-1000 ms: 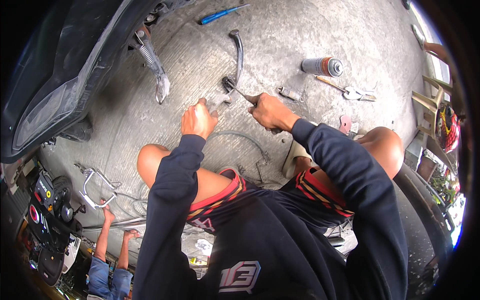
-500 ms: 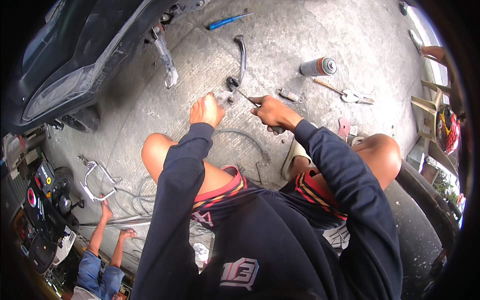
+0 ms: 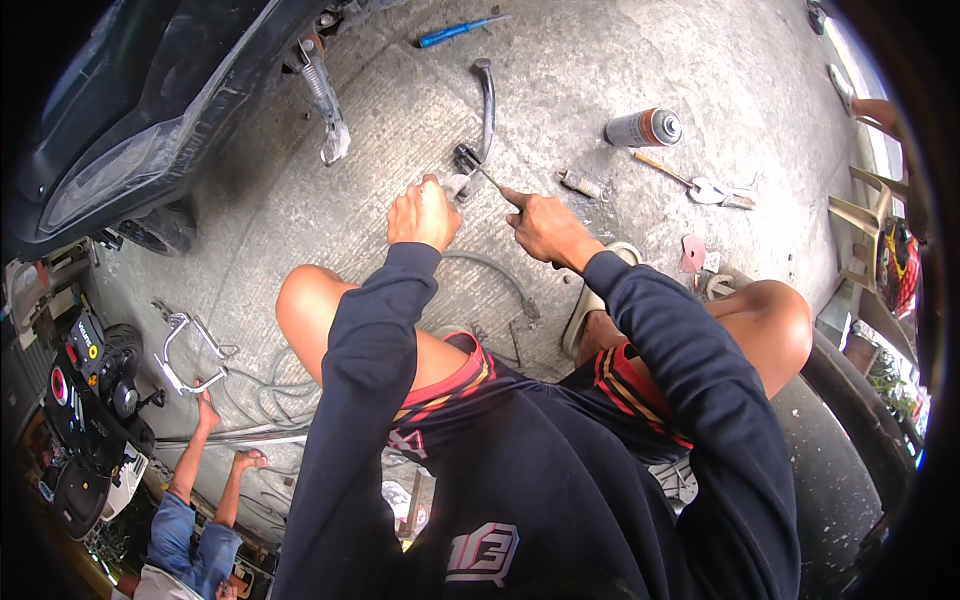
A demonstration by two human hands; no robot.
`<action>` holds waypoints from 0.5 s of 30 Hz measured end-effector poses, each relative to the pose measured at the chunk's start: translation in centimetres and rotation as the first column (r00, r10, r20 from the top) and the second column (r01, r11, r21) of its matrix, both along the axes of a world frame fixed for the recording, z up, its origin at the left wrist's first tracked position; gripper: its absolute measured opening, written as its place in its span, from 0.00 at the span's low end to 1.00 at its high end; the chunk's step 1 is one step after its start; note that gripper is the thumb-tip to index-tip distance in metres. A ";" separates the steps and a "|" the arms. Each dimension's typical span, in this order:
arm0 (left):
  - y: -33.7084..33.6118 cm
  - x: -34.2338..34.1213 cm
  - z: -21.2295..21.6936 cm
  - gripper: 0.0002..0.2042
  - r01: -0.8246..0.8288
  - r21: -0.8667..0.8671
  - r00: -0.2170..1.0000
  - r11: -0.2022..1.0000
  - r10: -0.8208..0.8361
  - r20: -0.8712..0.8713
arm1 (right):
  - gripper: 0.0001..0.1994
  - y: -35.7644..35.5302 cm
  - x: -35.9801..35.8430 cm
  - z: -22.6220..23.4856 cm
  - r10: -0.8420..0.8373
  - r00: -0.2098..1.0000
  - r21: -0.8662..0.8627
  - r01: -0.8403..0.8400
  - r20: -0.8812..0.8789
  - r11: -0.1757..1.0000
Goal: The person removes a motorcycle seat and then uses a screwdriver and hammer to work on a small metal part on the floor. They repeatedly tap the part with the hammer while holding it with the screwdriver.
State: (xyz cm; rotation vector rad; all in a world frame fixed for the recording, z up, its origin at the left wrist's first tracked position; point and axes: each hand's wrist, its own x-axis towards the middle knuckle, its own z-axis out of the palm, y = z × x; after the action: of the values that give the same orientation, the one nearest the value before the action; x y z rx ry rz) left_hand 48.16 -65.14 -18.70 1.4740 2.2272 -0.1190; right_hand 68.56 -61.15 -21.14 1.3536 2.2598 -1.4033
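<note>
My left hand (image 3: 424,213) is closed around the near end of a curved metal bar (image 3: 488,110) that lies on the concrete. A dark bracket-like fitting (image 3: 466,155) sits on this bar just beyond my fingers. My right hand (image 3: 552,230) grips a thin-shafted tool (image 3: 489,178), whose tip meets the dark fitting. The tool's handle is mostly hidden in my fist, so its exact kind cannot be told. Close to my right hand lies a small metal cylinder (image 3: 580,184). A grey spray can (image 3: 644,128) stands farther off to the right.
A blue screwdriver (image 3: 462,31) lies at the far side. Pliers (image 3: 720,192) rest right of the can. A dark vehicle (image 3: 130,130) fills the upper left, its spring-fitted stand (image 3: 325,100) reaching down. Hoses (image 3: 270,390) and a metal frame (image 3: 185,350) lie left, near another person's legs (image 3: 195,450).
Both hands stay on the bar and tool, shifting slightly. The right hand has turned, hiding the dark handle end that showed below it. The whole view has moved a little.
</note>
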 end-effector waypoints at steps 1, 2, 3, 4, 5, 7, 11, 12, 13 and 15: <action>0.0 0.0 0.1 0.17 0.005 0.003 1.000 1.000 -0.005 0.003 | 0.26 0.2 0.0 -0.1 0.020 1.000 0.003 -0.020 -0.003 1.000; 0.0 0.0 0.1 0.16 0.005 -0.004 1.000 1.000 -0.004 0.009 | 0.26 0.4 -0.1 -0.1 0.049 0.999 0.012 -0.049 0.006 0.999; 0.1 0.0 0.1 0.16 0.004 -0.011 1.000 1.000 -0.003 0.016 | 0.26 0.5 -0.1 -0.2 0.021 1.000 -0.015 -0.021 0.002 1.000; 0.0 0.0 0.1 0.16 0.003 -0.007 1.000 1.000 -0.003 0.020 | 0.26 0.7 -0.1 -0.2 0.001 1.000 -0.033 -0.001 0.007 0.999; 0.1 0.0 0.1 0.16 0.003 -0.012 1.000 1.000 -0.003 0.015 | 0.25 0.8 -0.2 -0.2 -0.024 1.000 -0.046 0.025 0.017 0.999; 0.1 0.0 0.1 0.16 0.006 -0.008 1.000 1.000 -0.006 0.006 | 0.25 1.1 -0.3 0.0 0.006 0.999 -0.071 -0.004 0.032 0.997; 0.0 -0.1 -0.1 0.12 0.016 0.047 1.000 0.999 -0.016 -0.017 | 0.25 1.8 -0.7 0.6 -0.048 0.998 -0.156 0.053 0.032 0.986; 0.0 -0.1 -0.2 0.12 0.025 0.055 1.000 0.998 -0.024 -0.018 | 0.25 1.9 -0.8 0.8 0.006 1.000 -0.107 -0.003 0.023 0.994; 0.0 -0.2 -0.2 0.11 0.038 0.052 0.999 0.998 -0.037 -0.025 | 0.25 2.1 -0.9 0.9 0.059 0.998 -0.077 -0.057 0.021 0.995; 0.0 -0.4 -0.2 0.11 0.043 0.057 0.999 0.997 -0.043 -0.001 | 0.26 2.2 -1.0 1.0 0.087 0.996 -0.078 -0.085 0.026 0.993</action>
State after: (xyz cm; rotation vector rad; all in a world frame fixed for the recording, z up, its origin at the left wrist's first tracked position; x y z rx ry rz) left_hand 47.78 -65.10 -18.89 1.5526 2.2160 -0.0691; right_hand 67.52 -58.98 -20.15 1.2302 2.1943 -1.4171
